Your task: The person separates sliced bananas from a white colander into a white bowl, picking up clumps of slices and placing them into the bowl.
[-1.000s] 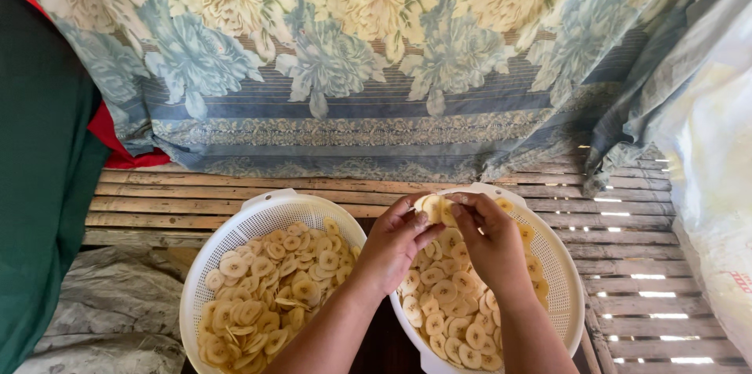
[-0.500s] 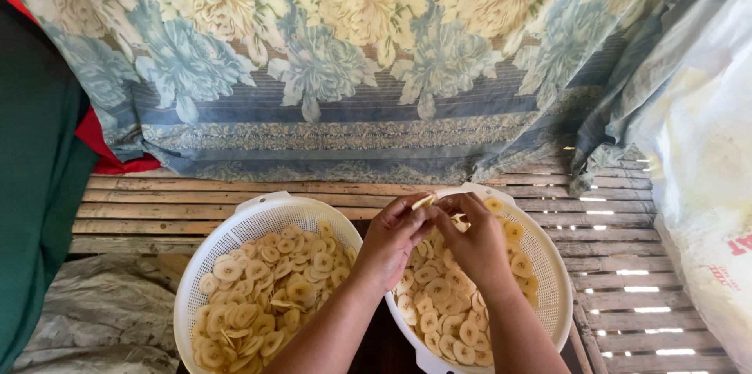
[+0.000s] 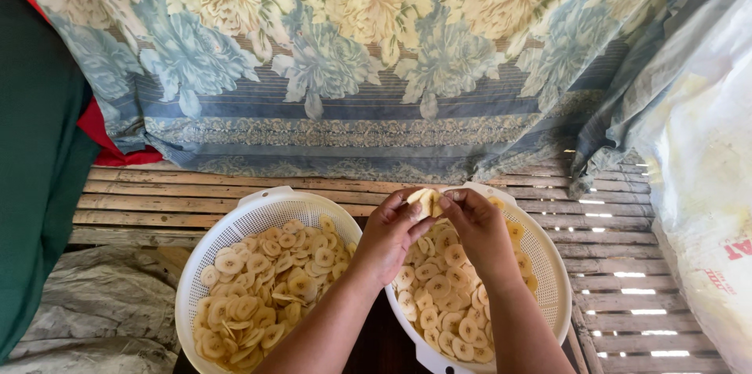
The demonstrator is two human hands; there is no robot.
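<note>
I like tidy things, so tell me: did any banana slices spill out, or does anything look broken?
Nothing stands out. The pale yellow round slices all lie inside the two white perforated plastic baskets, none on the wooden slat platform. The left hand and right hand hold a few slices together above the right-side basket.

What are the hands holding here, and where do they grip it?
Both hands, left hand and right hand, pinch a small clump of banana slices at its edges with the fingertips.

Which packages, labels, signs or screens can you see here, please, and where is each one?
Large sack: right edge of the view, beside the slatted bench; bulging, translucent whitish plastic with pale yellowish contents.
Printed marking: low on that sack; small, red.
No signs or screens in view.
</note>
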